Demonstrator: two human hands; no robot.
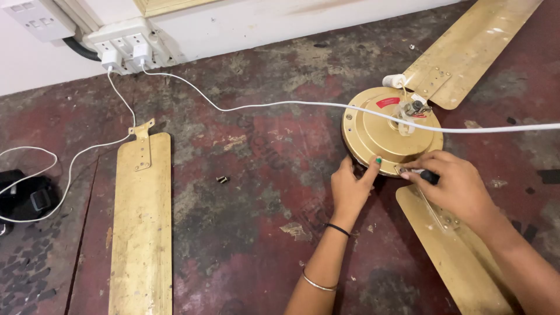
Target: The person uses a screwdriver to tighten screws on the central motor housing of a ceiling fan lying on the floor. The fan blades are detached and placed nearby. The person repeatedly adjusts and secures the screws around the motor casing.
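I see my left hand (350, 188) braced with fingers spread on the gold fan motor (389, 131) at its 7 o'clock rim. My right hand (458, 185) is clenched around a screwdriver (424, 174) at 5 o'clock, above 1 attached blade (452, 251) on the floor (245, 192).

I kneel on a worn, blotchy dark-red floor (245, 192). Ahead runs a white wall (262, 23) carrying a white socket strip (125, 46) with two plugs.
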